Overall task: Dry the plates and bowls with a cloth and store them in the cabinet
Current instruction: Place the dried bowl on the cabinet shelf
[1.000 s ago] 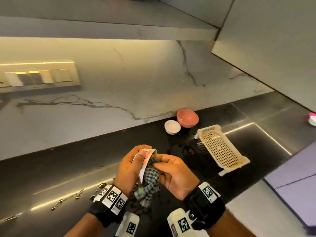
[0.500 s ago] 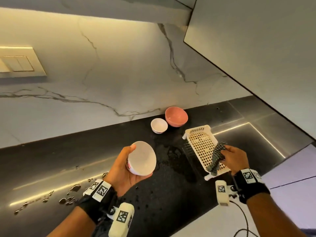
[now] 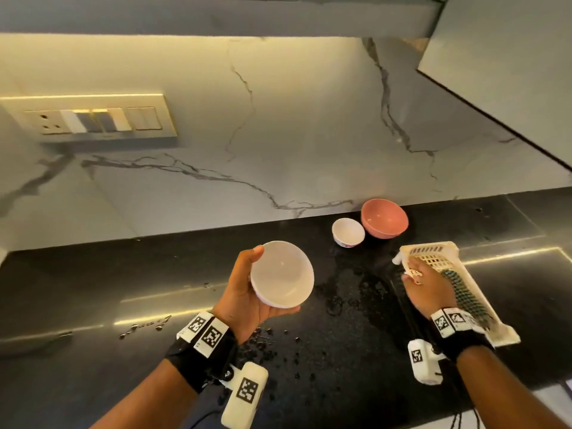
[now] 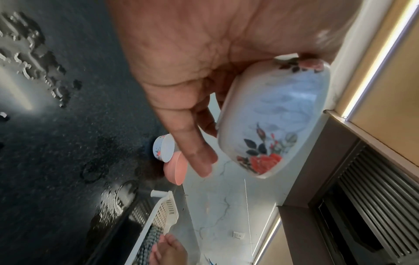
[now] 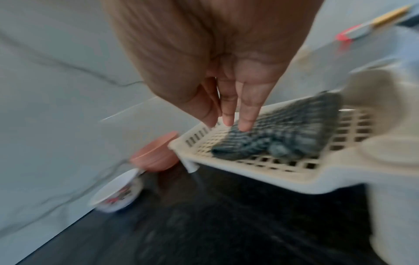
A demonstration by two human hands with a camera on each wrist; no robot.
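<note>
My left hand (image 3: pixel 247 292) grips a white bowl with red flowers (image 3: pixel 281 274) (image 4: pixel 272 118) above the black counter, thumb over its rim. The checked cloth (image 3: pixel 464 292) (image 5: pixel 283 132) lies in the cream slotted tray (image 3: pixel 492 301) (image 5: pixel 294 170). My right hand (image 3: pixel 428 286) hovers over the tray's near-left end with straight fingers (image 5: pixel 247 114), holding nothing, the fingertips at the cloth's edge. A smaller flowered white bowl (image 3: pixel 348 232) (image 5: pixel 118 191) and a pink bowl (image 3: pixel 383 218) (image 5: pixel 156 156) stand by the marble wall.
Water drops and a wet patch (image 3: pixel 349 292) lie on the counter (image 3: pixel 93 305) between my hands. A grey cabinet door (image 3: pixel 510 72) hangs open at upper right, a cabinet underside (image 3: pixel 216 13) runs overhead. A switch panel (image 3: pixel 93 119) sits on the wall at left.
My hands parted from wiping: the right one carried the cloth to the tray and let it go there. The left hand keeps the bowl and has turned its opening up.
</note>
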